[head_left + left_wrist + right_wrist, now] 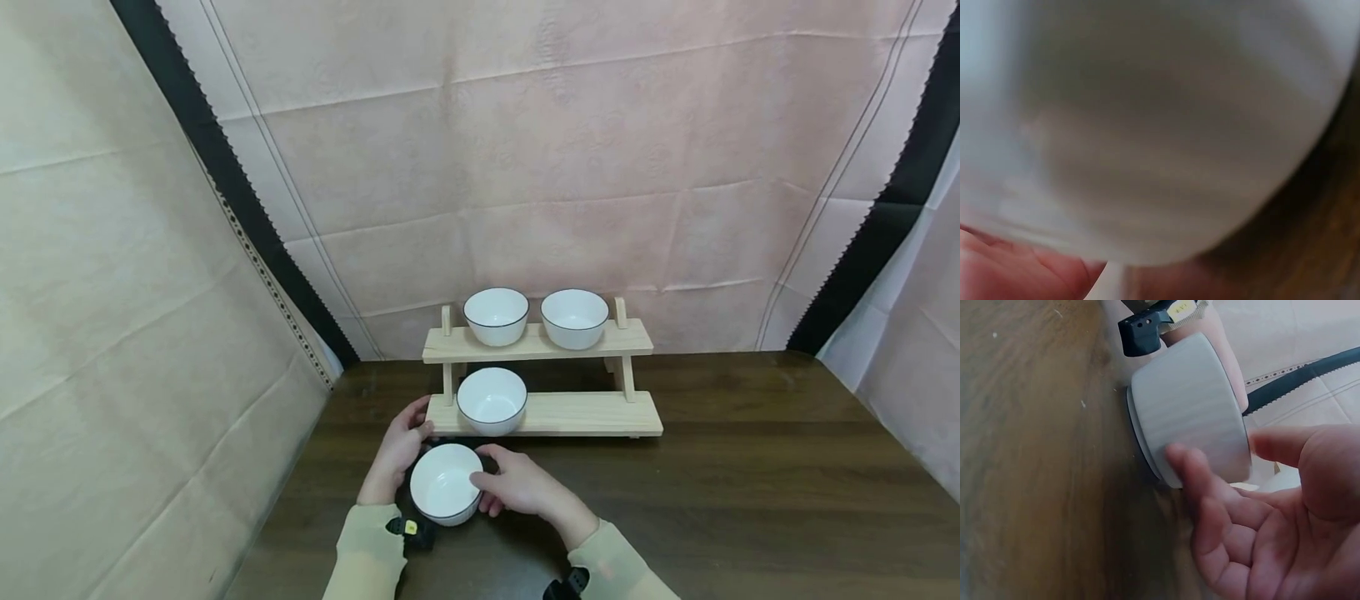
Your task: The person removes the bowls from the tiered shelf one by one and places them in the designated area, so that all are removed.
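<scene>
A white bowl point(447, 482) with a dark rim is in front of the wooden two-tier rack point(585, 414). My right hand point(517, 483) pinches it at its right side, thumb at the rim and fingers against the outer wall. In the right wrist view, a second dark-edged white rim point(1140, 440) shows on the table side of this bowl. My left hand point(401, 446) lies left of the bowl, its fingertips at the left end of the rack's lower board; whether they press on it is unclear. Blurred white bowl wall point(1166, 137) fills most of the left wrist view.
On the rack's upper board stand two white bowls, one left point(495, 318) and one right point(576, 321). Another bowl point(492, 403) sits at the left of the lower board. The rack stands on a dark wooden table point(750, 467), with pale cloth walls point(562, 167) behind and beside it.
</scene>
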A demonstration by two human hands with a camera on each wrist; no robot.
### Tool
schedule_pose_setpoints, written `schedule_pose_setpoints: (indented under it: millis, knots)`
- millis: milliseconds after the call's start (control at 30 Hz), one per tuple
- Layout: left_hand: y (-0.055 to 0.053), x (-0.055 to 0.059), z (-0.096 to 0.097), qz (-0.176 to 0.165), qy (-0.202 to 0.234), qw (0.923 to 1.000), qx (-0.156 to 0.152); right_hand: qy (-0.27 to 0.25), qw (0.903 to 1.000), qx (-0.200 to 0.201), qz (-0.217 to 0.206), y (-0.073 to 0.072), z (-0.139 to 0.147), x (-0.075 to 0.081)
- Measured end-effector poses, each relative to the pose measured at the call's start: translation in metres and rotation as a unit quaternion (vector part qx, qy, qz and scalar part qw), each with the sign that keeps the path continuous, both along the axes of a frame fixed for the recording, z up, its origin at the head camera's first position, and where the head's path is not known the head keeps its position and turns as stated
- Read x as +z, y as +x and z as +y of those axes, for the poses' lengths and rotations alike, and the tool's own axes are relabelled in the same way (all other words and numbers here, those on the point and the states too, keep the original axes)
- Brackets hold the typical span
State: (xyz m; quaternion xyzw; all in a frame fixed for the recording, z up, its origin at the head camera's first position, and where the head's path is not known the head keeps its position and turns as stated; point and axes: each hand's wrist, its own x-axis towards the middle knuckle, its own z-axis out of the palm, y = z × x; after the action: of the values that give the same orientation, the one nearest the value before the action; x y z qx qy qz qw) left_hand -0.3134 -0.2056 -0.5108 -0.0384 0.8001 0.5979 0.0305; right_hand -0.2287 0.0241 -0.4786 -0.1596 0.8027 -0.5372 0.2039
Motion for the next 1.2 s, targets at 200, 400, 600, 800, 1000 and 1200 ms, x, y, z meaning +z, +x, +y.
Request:
schedule_pose_setpoints:
  millis: [200, 400, 600, 800, 1000, 1200]
  knots:
    - [0.000, 0.002, -0.005, -0.001, 0.002, 1.0000, 0.004, 0.057, 0.9981, 0.009, 0.020, -0.003, 0.009, 0.004]
    - [0.004, -0.001, -0.005, -0.010, 0.003, 0.9999, 0.002, 0.063, 0.9972, 0.037, 0.015, -0.003, 0.024, 0.013]
    - [0.005, 0.001, -0.001, -0.003, 0.008, 1.0000, 0.002, 0.052, 0.9970, 0.051, 0.027, -0.004, 0.046, 0.028]
    - [0.003, 0.001, 0.001, -0.001, 0.006, 1.0000, -0.003, 0.037, 0.9978, 0.036, 0.042, -0.005, 0.067, 0.045]
    - [0.003, 0.003, 0.000, -0.005, 0.008, 0.9999, 0.004, 0.029, 0.9992, 0.008, 0.026, -0.008, 0.079, 0.056]
    - [0.001, 0.000, -0.002, -0.004, 0.008, 1.0000, -0.002, 0.031, 0.9985, -0.039, 0.024, -0.012, 0.083, 0.059]
